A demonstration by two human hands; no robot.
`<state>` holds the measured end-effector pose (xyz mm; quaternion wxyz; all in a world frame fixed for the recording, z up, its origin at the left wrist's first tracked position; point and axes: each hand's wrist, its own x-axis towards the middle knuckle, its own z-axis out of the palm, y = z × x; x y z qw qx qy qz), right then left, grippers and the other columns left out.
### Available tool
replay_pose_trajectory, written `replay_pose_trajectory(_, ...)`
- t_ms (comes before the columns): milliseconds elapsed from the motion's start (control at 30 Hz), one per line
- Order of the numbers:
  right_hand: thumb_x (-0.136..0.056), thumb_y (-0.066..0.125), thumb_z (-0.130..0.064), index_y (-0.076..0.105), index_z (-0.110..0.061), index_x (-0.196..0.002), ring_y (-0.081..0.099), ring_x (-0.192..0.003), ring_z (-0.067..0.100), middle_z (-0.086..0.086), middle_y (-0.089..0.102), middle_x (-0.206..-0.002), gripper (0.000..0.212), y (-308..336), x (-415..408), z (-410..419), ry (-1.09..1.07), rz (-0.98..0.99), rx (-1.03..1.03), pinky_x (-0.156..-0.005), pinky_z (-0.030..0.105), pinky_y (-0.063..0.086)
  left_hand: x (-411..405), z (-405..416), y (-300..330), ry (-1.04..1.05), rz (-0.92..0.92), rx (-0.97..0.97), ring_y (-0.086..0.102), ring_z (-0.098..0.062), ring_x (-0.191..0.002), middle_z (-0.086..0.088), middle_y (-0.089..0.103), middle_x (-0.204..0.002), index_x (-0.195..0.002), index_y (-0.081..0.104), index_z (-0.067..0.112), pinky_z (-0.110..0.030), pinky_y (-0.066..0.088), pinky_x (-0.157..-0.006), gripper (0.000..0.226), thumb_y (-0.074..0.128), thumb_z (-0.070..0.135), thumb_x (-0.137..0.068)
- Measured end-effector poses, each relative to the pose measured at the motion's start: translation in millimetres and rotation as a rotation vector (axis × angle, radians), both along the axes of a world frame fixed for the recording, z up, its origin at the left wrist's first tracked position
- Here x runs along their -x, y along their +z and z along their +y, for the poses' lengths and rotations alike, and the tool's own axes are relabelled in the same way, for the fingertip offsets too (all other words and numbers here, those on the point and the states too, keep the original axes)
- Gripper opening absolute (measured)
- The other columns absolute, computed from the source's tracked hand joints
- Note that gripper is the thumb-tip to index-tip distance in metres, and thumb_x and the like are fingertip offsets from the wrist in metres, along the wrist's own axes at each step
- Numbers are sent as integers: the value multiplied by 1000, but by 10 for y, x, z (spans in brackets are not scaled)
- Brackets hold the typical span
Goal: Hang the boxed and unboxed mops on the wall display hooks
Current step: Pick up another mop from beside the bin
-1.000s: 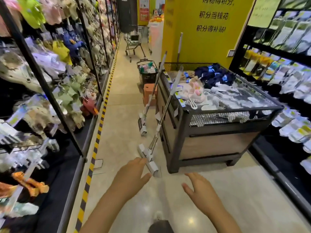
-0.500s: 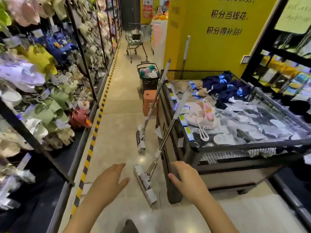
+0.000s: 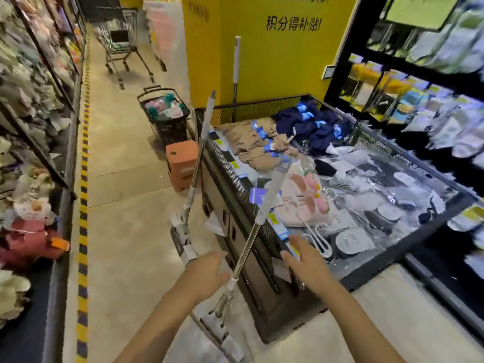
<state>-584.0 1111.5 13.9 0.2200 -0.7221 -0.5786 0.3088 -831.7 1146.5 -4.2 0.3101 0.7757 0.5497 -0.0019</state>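
Reaching either side of nearest mop (image 3: 245, 249), left hand (image 3: 207, 271) and right hand (image 3: 305, 260) spread, holding nothing

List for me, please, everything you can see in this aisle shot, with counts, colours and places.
Mops: three, grey-white; two lean on the bin's aisle side, one stands at the yellow wall.
Bin: one, black mesh, right, holding clothing.
Stool: one, orange, beside the bin.
Basket: one, black, behind the stool.
Trolley: one, metal, far aisle.
Shelves: both sides, stocked.
Left hand: open, at the near mop's pole.
Right hand: open, near the bin's edge.
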Motion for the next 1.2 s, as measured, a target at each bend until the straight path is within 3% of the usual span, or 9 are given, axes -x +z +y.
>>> replay_pose_trajectory(233,-92,63,-26,22,-10,-148,43,-130,31,14,37,-146,71,32,170,1171,-374,379,-11,-101,43,41,-56,791,-269,-74,-11,193,43,-22,-133,-6,43,-148,-147,33,15,-31,38,-106,60,50,40,-96)
replay_pose_trajectory(300,-91,64,-25,26,-7,-146,49,-121,28,14,41,-141,69,-14,200,1375,-410,435,-21,-93,40,45,-61,878,-343,-74,-31,234,43,-21,-133,-7,44,-147,-146,34,13,-28,36,-104,59,50,38,-96)
replay_pose_trajectory(433,-90,65,-25,44,-6,-121,58,-96,21,12,59,-115,42,-114,289,1563,-396,453,-43,-69,25,46,-13,944,-504,-5,-105,306,48,-20,-127,-8,50,-140,-144,39,13,-21,37,-96,57,55,35,-94)
replay_pose_trajectory(533,-91,64,-21,48,-5,-109,59,-91,23,9,59,-97,30,-174,400,1536,-440,477,-116,-76,35,51,30,992,-649,48,-158,362,52,-22,-123,-10,53,-136,-142,42,12,-23,40,-95,56,59,31,-92)
replay_pose_trajectory(667,-90,64,-24,49,-8,-99,51,-75,12,-2,49,-77,24,-185,680,1334,-327,447,-128,-67,29,41,45,1055,-803,101,-221,403,54,-24,-119,-12,54,-133,-141,42,10,-27,42,-97,60,66,26,-88)
replay_pose_trajectory(900,-88,67,-21,46,-12,-95,50,-72,1,-12,48,-76,24,-85,998,1099,-225,438,-148,-66,20,38,-100,987,-934,233,-526,560,37,-24,-136,-10,42,-141,-144,33,4,-23,35,-106,68,68,7,-86)
replay_pose_trajectory(967,-87,67,-22,46,-13,-94,51,-67,-6,-15,48,-74,24,-63,1043,1038,-213,421,-165,-63,16,37,-123,939,-974,224,-608,541,43,-20,-126,-5,48,-127,-137,40,1,-7,38,-92,57,65,-2,-85)
replay_pose_trajectory(1100,-86,68,-29,52,-9,-101,57,-72,-8,-13,57,-79,30,20,1168,925,-140,374,-167,-66,20,44,-63,839,-1002,267,-676,525,52,-17,-91,-9,57,-97,-105,59,5,-26,40,-79,21,65,0,-86)
replay_pose_trajectory(1200,-86,68,-31,52,-9,-104,57,-76,-7,-13,59,-83,33,133,1277,859,-42,368,-172,-71,26,47,52,778,-981,307,-687,437,53,-13,-82,-7,60,-87,-101,64,-2,-22,39,-74,15,65,4,-87)
